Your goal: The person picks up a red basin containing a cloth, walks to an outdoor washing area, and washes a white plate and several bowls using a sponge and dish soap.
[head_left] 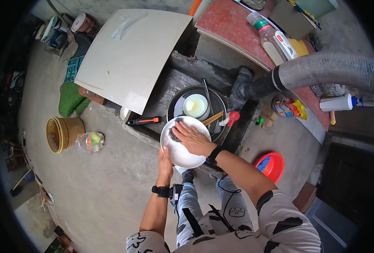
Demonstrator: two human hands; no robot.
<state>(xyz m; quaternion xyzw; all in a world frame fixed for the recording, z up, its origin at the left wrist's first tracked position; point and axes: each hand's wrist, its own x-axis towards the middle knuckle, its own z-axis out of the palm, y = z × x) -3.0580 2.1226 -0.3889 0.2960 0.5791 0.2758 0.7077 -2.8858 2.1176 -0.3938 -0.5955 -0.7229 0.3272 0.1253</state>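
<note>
My left hand (pixel 165 162) grips the lower left rim of a white plate (pixel 182 154), holding it tilted over a low concrete ledge. Flat on the plate's face lies my right hand (pixel 193 137), pressing a dark scrubbing pad (pixel 175 134) against it. Just beyond the plate sits a dark round pan (pixel 178 102) with a white bowl (pixel 195 105), a metal utensil and wooden chopsticks (pixel 212 119) in it.
An orange-handled knife (pixel 144 121) lies on the ledge left of the plate. A large pale board (pixel 130 55) leans behind. A grey corrugated hose (pixel 321 69) runs at right. A red basin (pixel 270 165) and a yellow bucket (pixel 62 133) stand on the concrete floor.
</note>
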